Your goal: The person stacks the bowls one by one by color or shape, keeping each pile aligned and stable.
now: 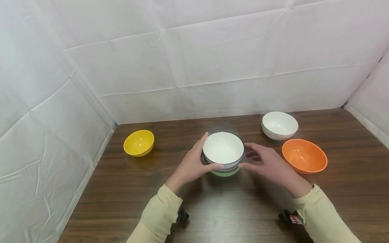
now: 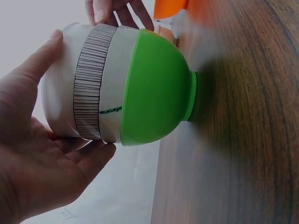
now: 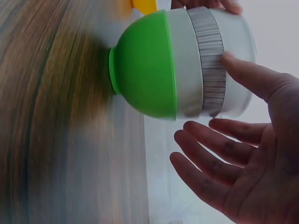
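Note:
A white bowl with a dark rim tops a stack at the middle of the table, its side ringed by a black-striped band. Under it sits a green bowl, foot down close to the wood. How many white bowls are nested there I cannot tell. My left hand grips the stack from the left, thumb on the near side and fingers round the white part. On the right side, my right hand touches the white bowl's band with its thumb; its other fingers are spread and fairly straight beside the stack.
A yellow bowl stands at the back left of the brown table. At the right are a white bowl near the back edge and an orange bowl close to my right hand. White sheeting hangs behind.

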